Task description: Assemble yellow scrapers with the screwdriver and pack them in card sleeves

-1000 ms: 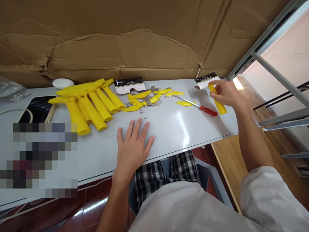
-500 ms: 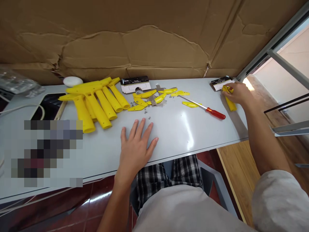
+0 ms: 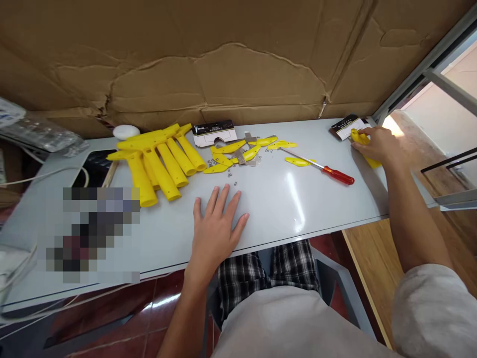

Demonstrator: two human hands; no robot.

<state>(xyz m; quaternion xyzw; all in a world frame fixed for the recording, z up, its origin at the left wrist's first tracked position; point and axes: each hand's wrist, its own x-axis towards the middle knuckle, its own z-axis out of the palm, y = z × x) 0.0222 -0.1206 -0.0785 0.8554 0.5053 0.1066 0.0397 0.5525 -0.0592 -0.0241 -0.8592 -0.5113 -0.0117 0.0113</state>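
Observation:
My left hand (image 3: 216, 228) lies flat on the table, fingers spread, with nothing in it. Just beyond its fingertips are several small screws (image 3: 230, 174). At the far right, my right hand (image 3: 378, 145) is closed on a yellow plastic handle (image 3: 358, 135), partly hidden under the fingers, beside a black-and-white card (image 3: 348, 127). Between the hands rests a red-handled screwdriver (image 3: 338, 175), its shaft reaching toward flat yellow plastic pieces (image 3: 228, 148) and thin metal blades (image 3: 249, 157). T-shaped yellow handles (image 3: 164, 169) lie grouped left of these.
A second card (image 3: 214, 133) stands against the cardboard wall (image 3: 238, 74). A white rounded object (image 3: 125, 132), a dark tray-like item (image 3: 95, 166) and a cable (image 3: 44, 175) occupy the left side. A metal frame (image 3: 452, 94) borders the right end of the table (image 3: 261, 219).
The view has shifted slightly, so things sit further right in the picture. The yellow handle under my right hand has turned, its lower end swinging right. My left hand stays flat on the table.

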